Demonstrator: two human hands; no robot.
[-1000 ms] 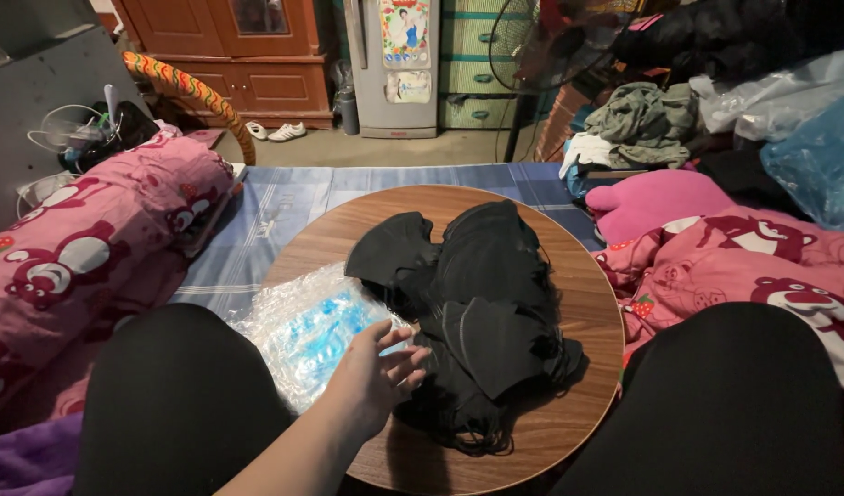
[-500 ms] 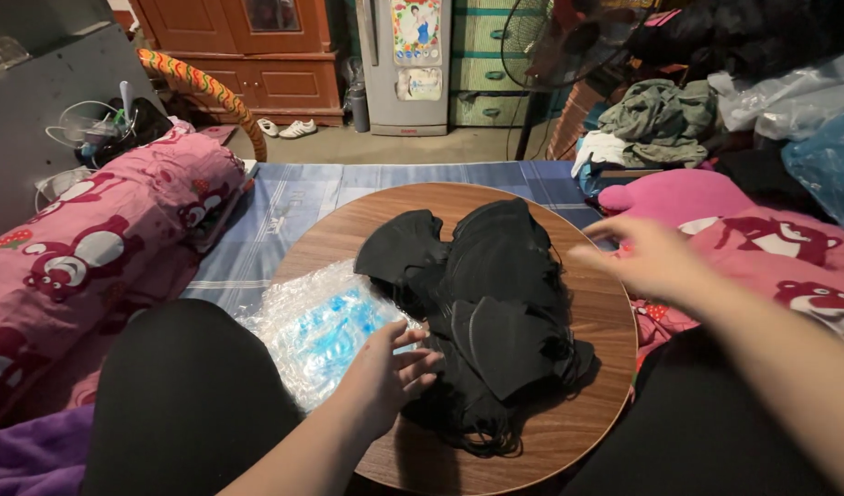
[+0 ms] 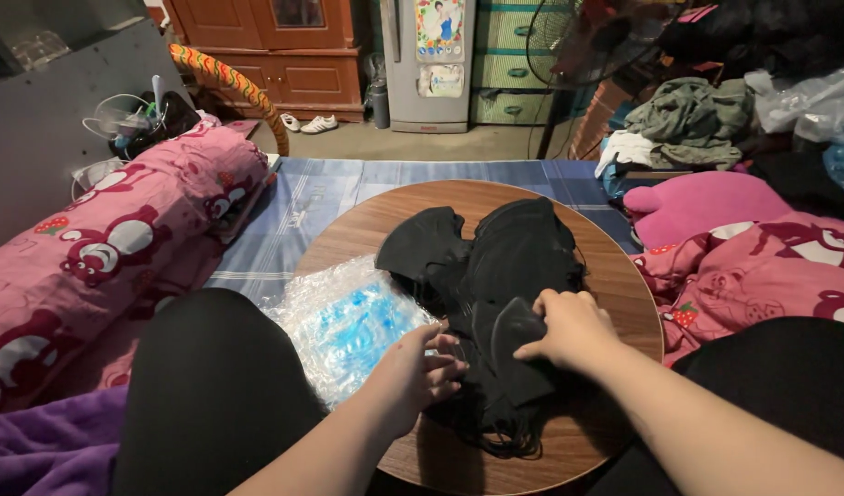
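1. We see a heap of black face masks (image 3: 505,276) on the round wooden table (image 3: 624,285), roughly centre-right of the top; the heap's long axis runs away from us, near edge to far edge, w/ thin ear loops trailing off the near end
2. Our right hand (image 3: 569,331) lies on the near part of the heap, fingers curled and pinching one black mask (image 3: 514,354) at its upper edge; that mask is tilted, long side running toward us
3. Our left hand (image 3: 417,372) sits just left of the heap, fingers bent and loosely together, tips touching the heap's left edge; can't tell if it grips anything
4. Key relation: the heap lies directly under and ahead of the right hand and to the right of the left hand, so the right hand is nearer the masks; both hands are at the near end
5. Just left of the left hand, touching it, lies a crinkled clear plastic bag (image 3: 348,321) w/ blue inside, half on the table, half over our left knee
6. Further out: blue checked mat (image 3: 348,193), pink cartoon bolster (image 3: 119,239) on the left, pink blanket (image 3: 762,257) on the right
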